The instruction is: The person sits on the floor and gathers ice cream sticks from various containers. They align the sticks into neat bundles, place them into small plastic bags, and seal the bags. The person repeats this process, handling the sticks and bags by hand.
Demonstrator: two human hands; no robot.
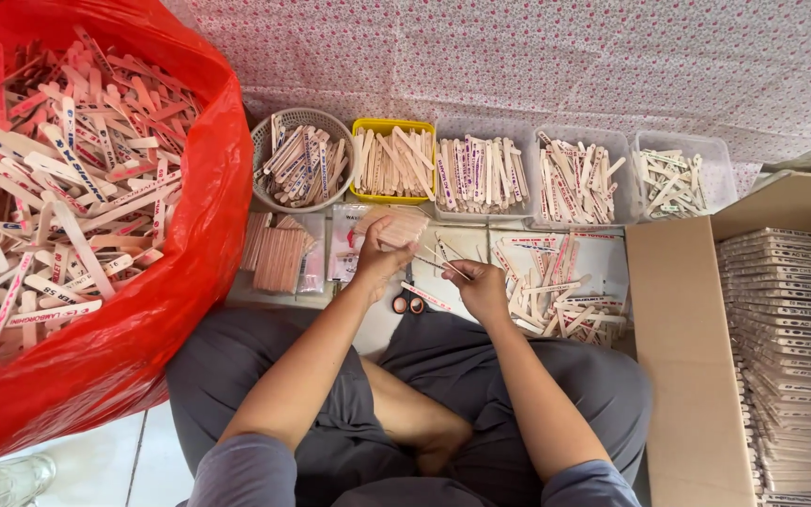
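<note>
Wooden sticks (404, 228) fanned in left hand (379, 260), right hand (482, 289) beside

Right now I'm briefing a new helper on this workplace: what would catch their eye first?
The big red plastic bag heaped with flat wooden sticks fills the left side. Along the patterned wall runs a row of small containers of sorted sticks, the yellow rectangular tray standing out. In the middle, the left hand and right hand hold sticks; a cardboard box of stacked bundles sits right.
</note>
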